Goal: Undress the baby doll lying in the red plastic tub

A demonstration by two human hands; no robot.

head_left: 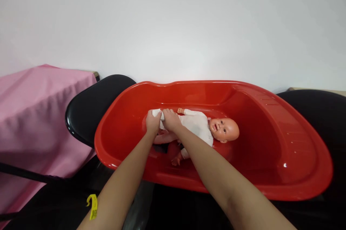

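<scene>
A baby doll (201, 126) in a white bodysuit lies on its back inside a red plastic baby tub (283, 143), head to the right. My left hand (152, 122) and my right hand (171, 119) are side by side over the doll's legs. Both grip the white cloth (156, 113) at the lower end of the suit. One bare doll leg shows under my right forearm, and a doll hand lies near the tub's front wall.
The tub rests across black chair seats (92, 109) on the left and right. A table under a pink cloth (38, 114) stands at the left. A white wall fills the back. A yellow tag (92, 206) hangs by my left forearm.
</scene>
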